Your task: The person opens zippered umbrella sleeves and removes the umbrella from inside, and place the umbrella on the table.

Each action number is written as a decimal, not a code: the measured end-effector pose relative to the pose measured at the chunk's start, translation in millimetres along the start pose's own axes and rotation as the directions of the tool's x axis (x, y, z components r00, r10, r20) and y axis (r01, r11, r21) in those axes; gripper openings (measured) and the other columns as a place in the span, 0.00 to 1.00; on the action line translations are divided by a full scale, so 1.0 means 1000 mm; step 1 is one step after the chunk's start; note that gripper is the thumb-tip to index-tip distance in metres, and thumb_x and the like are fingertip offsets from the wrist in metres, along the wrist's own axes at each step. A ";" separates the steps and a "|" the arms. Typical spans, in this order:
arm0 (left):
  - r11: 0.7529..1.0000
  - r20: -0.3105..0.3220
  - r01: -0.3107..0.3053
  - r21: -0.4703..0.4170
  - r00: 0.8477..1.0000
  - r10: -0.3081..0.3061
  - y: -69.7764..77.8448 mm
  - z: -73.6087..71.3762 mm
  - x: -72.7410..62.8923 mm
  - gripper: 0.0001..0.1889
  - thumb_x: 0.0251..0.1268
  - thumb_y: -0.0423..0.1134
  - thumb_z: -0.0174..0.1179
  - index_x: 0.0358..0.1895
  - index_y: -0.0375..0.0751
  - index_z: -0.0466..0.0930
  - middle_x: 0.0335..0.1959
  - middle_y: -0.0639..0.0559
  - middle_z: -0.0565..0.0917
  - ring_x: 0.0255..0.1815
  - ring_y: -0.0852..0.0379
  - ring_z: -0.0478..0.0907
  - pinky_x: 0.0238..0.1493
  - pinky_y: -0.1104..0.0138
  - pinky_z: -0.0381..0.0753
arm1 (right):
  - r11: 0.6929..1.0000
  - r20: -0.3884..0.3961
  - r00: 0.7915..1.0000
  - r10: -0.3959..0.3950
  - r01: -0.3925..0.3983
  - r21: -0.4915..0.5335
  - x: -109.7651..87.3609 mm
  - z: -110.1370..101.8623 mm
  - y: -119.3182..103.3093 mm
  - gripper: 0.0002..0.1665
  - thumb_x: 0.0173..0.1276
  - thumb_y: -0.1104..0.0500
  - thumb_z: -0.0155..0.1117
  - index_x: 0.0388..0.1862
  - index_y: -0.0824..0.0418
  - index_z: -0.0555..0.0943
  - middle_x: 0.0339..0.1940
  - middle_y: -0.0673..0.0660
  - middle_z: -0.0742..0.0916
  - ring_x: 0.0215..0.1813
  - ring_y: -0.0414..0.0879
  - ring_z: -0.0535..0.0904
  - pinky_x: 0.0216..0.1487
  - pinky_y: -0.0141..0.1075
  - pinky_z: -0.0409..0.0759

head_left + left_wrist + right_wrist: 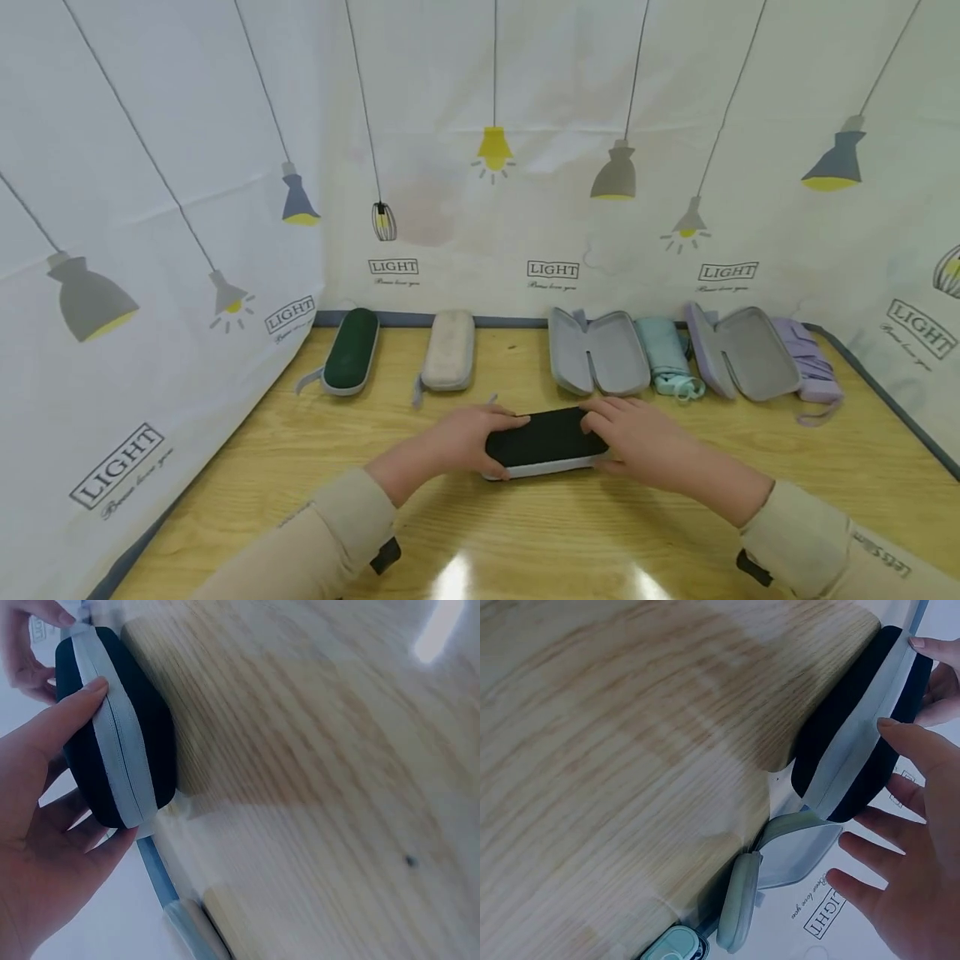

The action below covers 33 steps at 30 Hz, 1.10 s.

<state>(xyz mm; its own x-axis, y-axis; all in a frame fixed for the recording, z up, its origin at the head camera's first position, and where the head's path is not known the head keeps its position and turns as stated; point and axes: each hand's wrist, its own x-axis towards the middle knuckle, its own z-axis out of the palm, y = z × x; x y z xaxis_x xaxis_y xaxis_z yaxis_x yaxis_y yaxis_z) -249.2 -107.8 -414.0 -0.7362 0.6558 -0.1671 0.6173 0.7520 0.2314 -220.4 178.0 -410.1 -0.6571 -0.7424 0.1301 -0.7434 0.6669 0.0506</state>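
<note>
A black zip case [551, 437] with a pale grey zipper band lies closed near the middle of the wooden table. My left hand [468, 437] grips its left end, the thumb on the zipper band [120, 742] in the left wrist view and the fingers behind. At the other end my right hand [637, 442] holds the case, thumb on its near side and fingers bent over the top. The right wrist view shows that thumb pressed to the zipper band, with the lower fingers of the right hand [922, 847] spread.
Along the back stand a dark green case [352, 350], a beige case [450, 350], an open grey case [618, 354], a folded teal umbrella [663, 350], an open lilac case [761, 354] and a folded lilac umbrella [806, 358]. A printed cloth [450, 100] walls the table.
</note>
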 end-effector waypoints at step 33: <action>0.975 -0.193 0.134 -0.179 0.967 -0.168 -0.010 0.001 0.026 0.10 0.72 0.35 0.57 0.51 0.41 0.83 0.46 0.48 0.83 0.47 0.53 0.80 0.46 0.62 0.79 | 0.938 0.387 0.899 0.204 -0.293 0.187 0.031 -0.025 0.004 0.48 0.38 0.50 0.87 0.59 0.65 0.78 0.51 0.56 0.83 0.51 0.55 0.80 0.50 0.50 0.78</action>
<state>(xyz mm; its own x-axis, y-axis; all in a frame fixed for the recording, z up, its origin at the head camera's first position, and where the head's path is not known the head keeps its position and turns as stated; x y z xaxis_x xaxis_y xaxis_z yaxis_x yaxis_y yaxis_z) -274.3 -97.9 -421.9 -0.8689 0.4947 -0.0156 0.4536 0.8085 0.3748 -240.7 158.9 -381.0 -0.7904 -0.5566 -0.2558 -0.5280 0.8308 -0.1760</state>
